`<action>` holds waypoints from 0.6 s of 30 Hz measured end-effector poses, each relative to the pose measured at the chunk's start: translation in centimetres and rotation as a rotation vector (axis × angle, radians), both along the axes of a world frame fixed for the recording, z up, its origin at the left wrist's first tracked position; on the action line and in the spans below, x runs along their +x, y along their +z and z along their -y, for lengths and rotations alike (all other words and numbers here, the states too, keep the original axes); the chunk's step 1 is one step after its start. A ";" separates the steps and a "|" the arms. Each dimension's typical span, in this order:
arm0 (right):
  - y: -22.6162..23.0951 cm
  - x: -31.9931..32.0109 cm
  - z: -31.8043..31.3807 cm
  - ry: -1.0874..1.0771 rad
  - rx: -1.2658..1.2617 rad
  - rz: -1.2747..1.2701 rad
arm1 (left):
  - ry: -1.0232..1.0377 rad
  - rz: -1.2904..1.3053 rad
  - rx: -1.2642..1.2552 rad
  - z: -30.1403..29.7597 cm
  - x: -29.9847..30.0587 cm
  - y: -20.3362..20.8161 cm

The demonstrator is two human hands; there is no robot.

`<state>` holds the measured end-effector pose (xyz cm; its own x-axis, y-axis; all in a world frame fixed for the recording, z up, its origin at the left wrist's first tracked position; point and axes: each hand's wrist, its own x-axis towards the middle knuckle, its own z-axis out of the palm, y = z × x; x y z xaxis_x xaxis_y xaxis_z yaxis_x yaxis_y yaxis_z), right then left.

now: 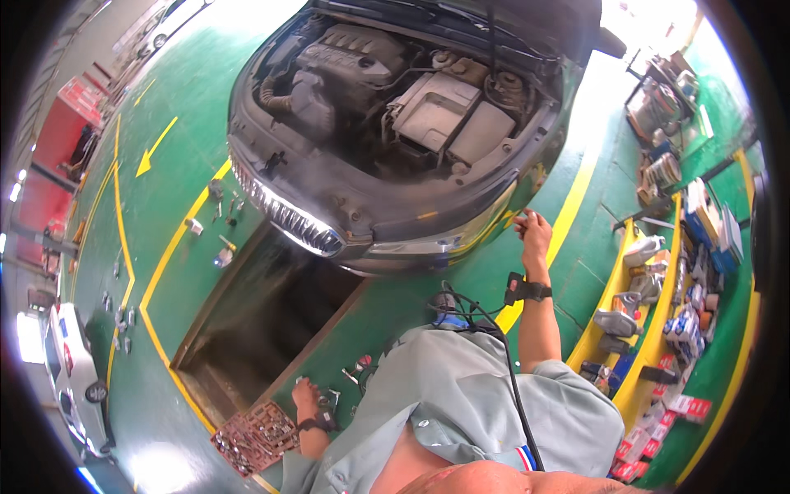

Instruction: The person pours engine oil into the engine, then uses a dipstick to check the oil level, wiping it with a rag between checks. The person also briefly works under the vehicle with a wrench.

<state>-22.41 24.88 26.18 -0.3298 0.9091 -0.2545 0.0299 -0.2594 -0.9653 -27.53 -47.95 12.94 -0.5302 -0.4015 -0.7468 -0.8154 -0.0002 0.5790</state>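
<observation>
the left hand (305, 397) hung low near the floor, its fingers bent and fairly narrow; whether it gripped anything could not be told. a reddish tool tray (268, 455), full of metal pieces, lay just beside that hand, on its left and nearer the body. loose tools (360, 370) sat on the floor to the same hand's right, and a dark pit (263, 321) opened ahead of it.

the right hand (533, 229) was raised well ahead and to the right of the left one, fingers curled near together; what, if anything, they held was too small to tell. just to its left was the headlamp (494, 229) of a dark car (395, 214) with its bonnet up; contact could not be made out. the tray was well apart from this hand. a yellow rack (668, 309) of parts stood to its right, and a black cable (517, 387) ran between the forearms.
</observation>
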 end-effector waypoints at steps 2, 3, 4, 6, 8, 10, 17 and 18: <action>-1.0 0.9 -0.9 -0.008 -0.011 0.029 | -0.041 0.014 -0.041 -2.4 0.0 1.1; -1.6 1.3 -1.5 -0.016 -0.025 0.046 | -0.044 0.046 -0.071 -3.3 0.0 1.3; -2.2 1.7 -2.2 -0.003 -0.040 0.055 | -0.047 0.078 -0.101 -4.0 0.1 1.5; -3.4 2.0 -3.5 0.000 -0.061 0.083 | -0.123 0.127 -0.122 -4.1 1.3 1.5; -3.7 1.8 -5.0 0.022 -0.074 0.071 | -0.087 0.187 -0.147 -4.8 2.3 2.0; -3.5 0.2 -6.2 0.061 -0.065 0.064 | 0.006 0.201 -0.216 -5.1 3.2 2.0; 0.3 -9.3 -8.5 0.246 0.066 -0.031 | -0.067 0.176 -0.257 -7.0 -0.5 3.6; 0.7 -11.4 -8.2 0.283 0.089 -0.030 | -0.361 0.157 -0.428 -4.3 -1.8 3.1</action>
